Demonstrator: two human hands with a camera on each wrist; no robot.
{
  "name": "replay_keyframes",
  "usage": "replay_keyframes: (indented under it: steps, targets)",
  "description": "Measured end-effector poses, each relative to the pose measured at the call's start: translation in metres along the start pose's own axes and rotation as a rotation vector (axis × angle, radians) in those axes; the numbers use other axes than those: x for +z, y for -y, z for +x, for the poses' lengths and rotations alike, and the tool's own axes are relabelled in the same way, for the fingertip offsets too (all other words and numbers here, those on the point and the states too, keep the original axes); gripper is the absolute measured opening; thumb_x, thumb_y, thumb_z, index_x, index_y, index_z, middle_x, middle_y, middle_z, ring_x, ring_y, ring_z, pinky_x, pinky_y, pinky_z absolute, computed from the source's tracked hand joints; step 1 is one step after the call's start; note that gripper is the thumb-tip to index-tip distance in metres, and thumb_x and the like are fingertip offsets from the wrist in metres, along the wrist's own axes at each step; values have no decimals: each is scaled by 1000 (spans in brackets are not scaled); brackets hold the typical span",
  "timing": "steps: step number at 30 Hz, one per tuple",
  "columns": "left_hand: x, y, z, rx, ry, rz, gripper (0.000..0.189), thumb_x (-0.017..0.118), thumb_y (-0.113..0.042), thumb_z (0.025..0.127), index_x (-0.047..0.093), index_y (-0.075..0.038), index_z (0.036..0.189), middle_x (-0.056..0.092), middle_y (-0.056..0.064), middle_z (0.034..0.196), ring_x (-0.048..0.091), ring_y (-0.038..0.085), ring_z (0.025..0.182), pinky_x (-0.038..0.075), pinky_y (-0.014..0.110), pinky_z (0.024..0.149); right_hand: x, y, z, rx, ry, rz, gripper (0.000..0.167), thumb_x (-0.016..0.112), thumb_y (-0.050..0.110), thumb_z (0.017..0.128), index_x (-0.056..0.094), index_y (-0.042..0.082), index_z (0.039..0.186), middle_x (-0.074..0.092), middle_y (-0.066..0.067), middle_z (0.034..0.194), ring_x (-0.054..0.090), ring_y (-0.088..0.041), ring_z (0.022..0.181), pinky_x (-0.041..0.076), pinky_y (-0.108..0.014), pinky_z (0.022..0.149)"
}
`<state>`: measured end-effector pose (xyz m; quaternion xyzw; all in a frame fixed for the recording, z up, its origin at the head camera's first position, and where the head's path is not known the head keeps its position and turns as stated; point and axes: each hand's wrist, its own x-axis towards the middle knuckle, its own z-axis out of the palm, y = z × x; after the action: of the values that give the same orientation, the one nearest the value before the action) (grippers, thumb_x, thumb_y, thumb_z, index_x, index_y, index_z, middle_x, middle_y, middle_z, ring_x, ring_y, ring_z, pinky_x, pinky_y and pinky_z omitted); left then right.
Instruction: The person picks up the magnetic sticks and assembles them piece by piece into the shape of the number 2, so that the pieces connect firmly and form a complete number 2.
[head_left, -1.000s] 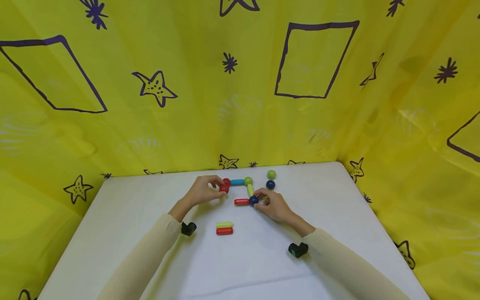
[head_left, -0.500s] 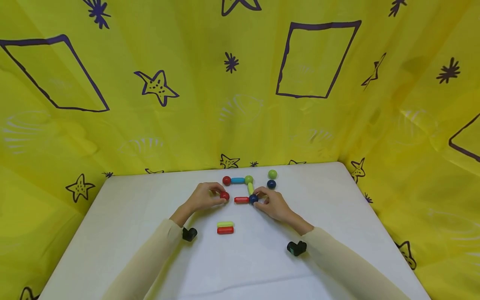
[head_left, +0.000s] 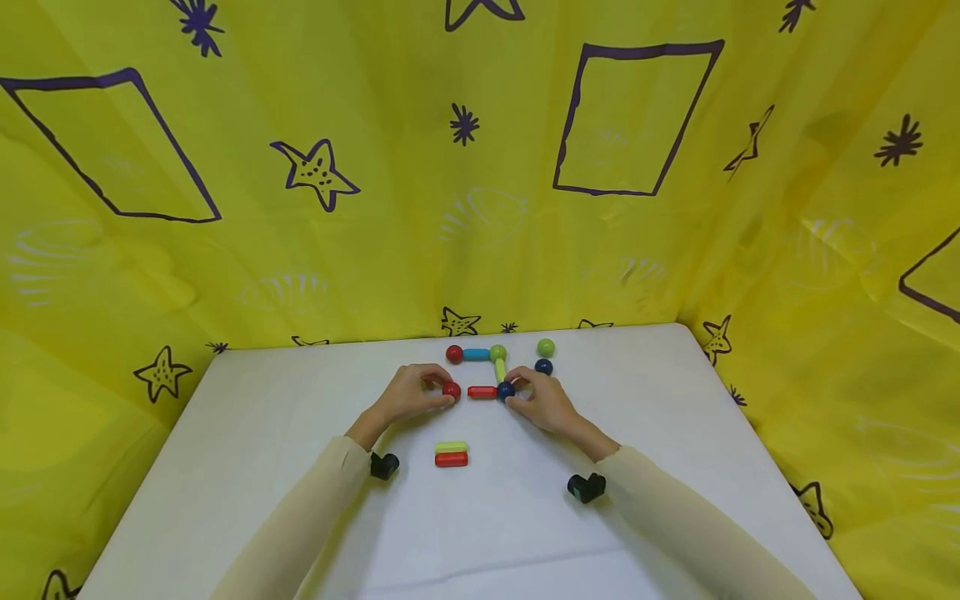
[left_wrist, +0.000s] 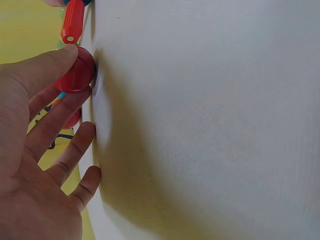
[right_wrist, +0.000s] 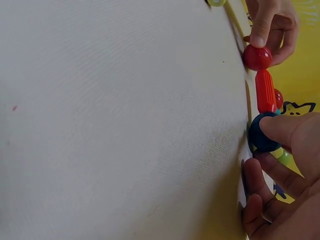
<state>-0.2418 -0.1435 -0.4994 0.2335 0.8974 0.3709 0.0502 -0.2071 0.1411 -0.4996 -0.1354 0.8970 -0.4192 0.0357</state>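
My left hand [head_left: 408, 393] pinches a red ball [head_left: 451, 391] between thumb and fingers. In the left wrist view the thumb rests on this red ball [left_wrist: 79, 72], the other fingers spread out. My right hand [head_left: 547, 403] pinches a dark blue ball [head_left: 506, 390]. A red stick [head_left: 482, 392] joins that blue ball and points at the left hand's red ball, a small gap between them in the head view. From the blue ball a yellow-green stick [head_left: 500, 372] runs back to a light green ball [head_left: 498, 353], then a blue stick [head_left: 476, 355] and another red ball [head_left: 454, 354].
A loose green ball [head_left: 546, 347] and a loose dark blue ball [head_left: 543, 367] lie behind the right hand. Nearer the person, a yellow stick [head_left: 451, 447] and a red stick [head_left: 452, 459] lie side by side on the white table [head_left: 525, 517]. A yellow curtain [head_left: 390, 250] surrounds it.
The left hand has brought its red ball away from the back red ball to beside the red stick's free end. The joined pieces have shifted slightly toward the back with the right hand.
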Motion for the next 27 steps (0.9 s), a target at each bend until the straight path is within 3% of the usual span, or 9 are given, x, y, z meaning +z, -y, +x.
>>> replay_keyframes:
  steps: [18, 27]
  targets:
    - [3, 2, 6, 2, -24, -4, 25, 86, -21, 85, 76, -13, 106, 75, -3, 99, 64, 18, 94, 53, 36, 88, 1, 1, 9, 31, -19, -44, 28, 77, 13, 93, 68, 14, 119, 73, -8, 111, 57, -17, 67, 48, -30, 62]
    - [6, -4, 12, 8, -1, -14, 26, 86, -21, 86, 76, -13, 109, 75, -3, 101, 64, 20, 97, 53, 38, 91, 1, 0, 11, 35, -22, -53, 29, 77, 13, 93, 68, 14, 120, 74, -8, 112, 56, -16, 67, 48, -30, 63]
